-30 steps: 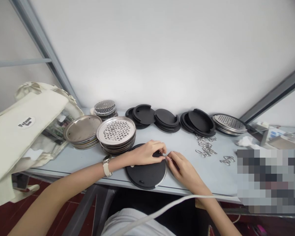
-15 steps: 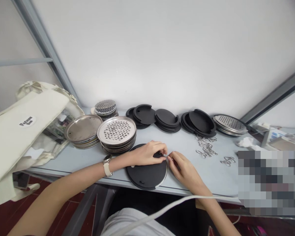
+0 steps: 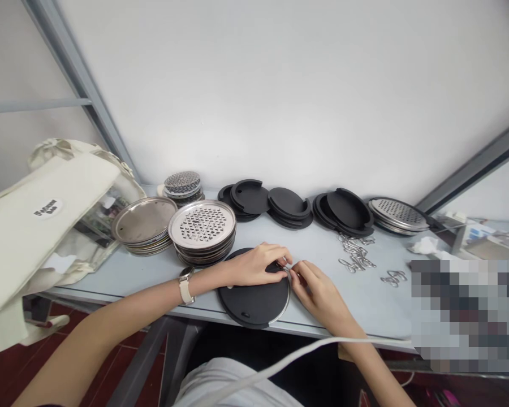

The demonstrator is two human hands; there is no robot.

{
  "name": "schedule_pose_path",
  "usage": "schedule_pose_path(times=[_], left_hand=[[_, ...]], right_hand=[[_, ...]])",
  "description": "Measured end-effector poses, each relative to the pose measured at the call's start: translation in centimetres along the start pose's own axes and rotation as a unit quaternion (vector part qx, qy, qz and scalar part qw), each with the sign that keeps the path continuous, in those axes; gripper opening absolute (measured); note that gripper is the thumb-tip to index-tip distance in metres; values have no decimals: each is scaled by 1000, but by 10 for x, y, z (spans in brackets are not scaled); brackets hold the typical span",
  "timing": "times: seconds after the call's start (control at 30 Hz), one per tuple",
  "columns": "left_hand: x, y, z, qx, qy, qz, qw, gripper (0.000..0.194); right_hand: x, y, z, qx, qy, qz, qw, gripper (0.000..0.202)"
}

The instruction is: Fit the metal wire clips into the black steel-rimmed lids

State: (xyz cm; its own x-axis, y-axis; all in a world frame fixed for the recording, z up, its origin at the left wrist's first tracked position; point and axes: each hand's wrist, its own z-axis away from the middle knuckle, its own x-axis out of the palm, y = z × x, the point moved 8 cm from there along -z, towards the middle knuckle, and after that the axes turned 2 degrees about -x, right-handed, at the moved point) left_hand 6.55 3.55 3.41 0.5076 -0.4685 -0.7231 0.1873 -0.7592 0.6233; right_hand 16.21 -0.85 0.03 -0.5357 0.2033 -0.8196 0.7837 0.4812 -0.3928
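Observation:
A round black disc [image 3: 254,302] with a silvery edge on its right side lies near the table's front edge. My left hand [image 3: 261,264] is over its upper part, thumb and fingers pinched on a small metal piece [image 3: 287,269]. From the right, my right hand [image 3: 316,288] pinches at the same small piece, just beyond the disc's rim. The fingers partly hide the piece. Several loose metal clips [image 3: 356,253] lie to the right, with a smaller group [image 3: 393,277] farther right.
Stacked grater discs [image 3: 202,225] and plain metal discs [image 3: 144,220] stand at the left, beside a cream bag [image 3: 46,226]. Black round parts [image 3: 288,203] line the back near the wall. Perforated discs [image 3: 397,213] sit at the back right. A white cable [image 3: 305,346] crosses in front.
Both hands stay in nearly the same place, with only a slight shift of the fingers around the small metal piece.

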Motion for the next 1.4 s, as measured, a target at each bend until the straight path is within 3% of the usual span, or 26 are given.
schedule_pose_path(times=[0.5, 0.93, 1.4], left_hand=[[1, 1, 1, -2, -7, -4, 1000, 18], [-5, -2, -1, -5, 42, -24, 999, 13], [-4, -8, -3, -12, 28, -35, 999, 16]], right_hand=[[-13, -4, 1, -5, 51, 18, 998, 15], [-4, 1, -1, 14, 5, 3, 1000, 15], [1, 0, -3, 23, -25, -15, 999, 15]])
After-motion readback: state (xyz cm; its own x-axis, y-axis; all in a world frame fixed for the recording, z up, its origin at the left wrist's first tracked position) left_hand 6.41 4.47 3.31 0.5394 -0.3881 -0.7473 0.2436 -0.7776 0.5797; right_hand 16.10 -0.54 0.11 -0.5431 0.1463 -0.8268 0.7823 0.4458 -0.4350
